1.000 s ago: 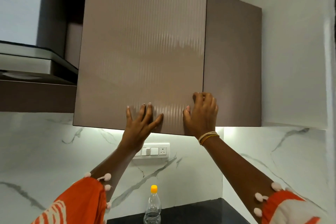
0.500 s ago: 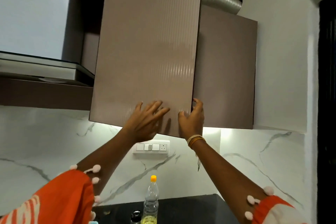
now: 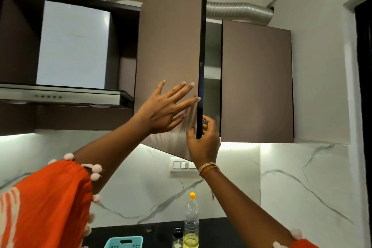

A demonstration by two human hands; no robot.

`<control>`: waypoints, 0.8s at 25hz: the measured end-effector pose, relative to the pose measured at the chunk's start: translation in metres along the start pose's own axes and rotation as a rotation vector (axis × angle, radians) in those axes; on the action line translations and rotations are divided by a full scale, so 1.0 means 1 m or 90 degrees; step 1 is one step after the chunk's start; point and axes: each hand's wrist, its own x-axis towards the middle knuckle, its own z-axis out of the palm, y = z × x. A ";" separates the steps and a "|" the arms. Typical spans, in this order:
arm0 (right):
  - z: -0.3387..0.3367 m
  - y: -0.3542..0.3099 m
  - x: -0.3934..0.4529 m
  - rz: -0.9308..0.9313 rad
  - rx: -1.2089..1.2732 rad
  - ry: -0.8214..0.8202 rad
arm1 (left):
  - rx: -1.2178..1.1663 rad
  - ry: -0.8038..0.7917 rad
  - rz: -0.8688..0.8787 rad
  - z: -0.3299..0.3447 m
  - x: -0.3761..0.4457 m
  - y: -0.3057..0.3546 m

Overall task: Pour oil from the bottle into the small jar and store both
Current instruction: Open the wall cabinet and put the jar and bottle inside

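Head view, cupboard door: the tall taupe ribbed wall-cupboard door (image 3: pixel 171 56) stands swung out on its left hinge, its dark free edge running down the middle of the frame; a slice of shelf shows behind it at about 3 o'clock from that edge.
Right hand: the right hand (image 3: pixel 204 139) is pinched around the door's lower free corner, thumb on the outer face and fingers curled behind the edge, a grip that suits pulling a handleless panel outward.
Left hand: the left hand (image 3: pixel 163 110) lies flat and spread on the door's outer face, at about 10 o'clock from the right hand, gripping nothing; I judge it steadies the swing.
Oil bottle: the clear plastic oil bottle with a yellow cap (image 3: pixel 191 221) stands upright on the black worktop (image 3: pixel 217 227) at 6 o'clock from the door corner, capped, with yellow oil low in it.
Small jar: the small clear glass jar with a black lid (image 3: pixel 177 236) stands just beside the bottle at its 9 o'clock; whether they touch I cannot tell.
Basket: a turquoise perforated plastic basket (image 3: pixel 123 242) sits at 9 o'clock from the jar.
Stage: both vessels wait below, likely so the cupboard is open before they are lifted in.
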 end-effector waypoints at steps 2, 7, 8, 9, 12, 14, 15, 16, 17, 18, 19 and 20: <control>0.008 -0.026 -0.019 -0.024 0.009 0.000 | 0.006 -0.003 0.000 -0.015 -0.015 -0.010; 0.046 -0.092 -0.060 -0.084 -0.029 -0.053 | 0.006 -0.056 -0.023 -0.051 -0.066 -0.055; 0.057 -0.106 -0.069 -0.077 -0.033 -0.054 | 0.012 -0.074 -0.027 -0.058 -0.080 -0.068; 0.070 -0.120 -0.079 -0.070 -0.035 -0.055 | 0.015 -0.093 -0.035 -0.064 -0.095 -0.082; 0.105 -0.154 -0.109 -0.065 -0.040 -0.053 | 0.002 -0.115 -0.070 -0.078 -0.141 -0.113; 0.116 -0.163 -0.116 -0.046 -0.058 -0.016 | 0.005 -0.126 -0.075 -0.082 -0.155 -0.118; 0.120 -0.166 -0.117 -0.039 -0.069 0.004 | 0.002 -0.130 -0.073 -0.085 -0.159 -0.121; 0.122 -0.167 -0.118 -0.041 -0.081 0.009 | 0.000 -0.135 -0.075 -0.087 -0.162 -0.122; 0.122 -0.166 -0.119 -0.047 -0.091 -0.002 | 0.001 -0.138 -0.081 -0.088 -0.163 -0.122; 0.122 -0.165 -0.119 -0.055 -0.100 -0.015 | 0.002 -0.139 -0.087 -0.088 -0.162 -0.123; 0.121 -0.163 -0.119 -0.062 -0.104 -0.026 | 0.003 -0.139 -0.091 -0.087 -0.162 -0.121; 0.120 -0.162 -0.118 -0.071 -0.102 -0.036 | 0.001 -0.137 -0.094 -0.085 -0.162 -0.119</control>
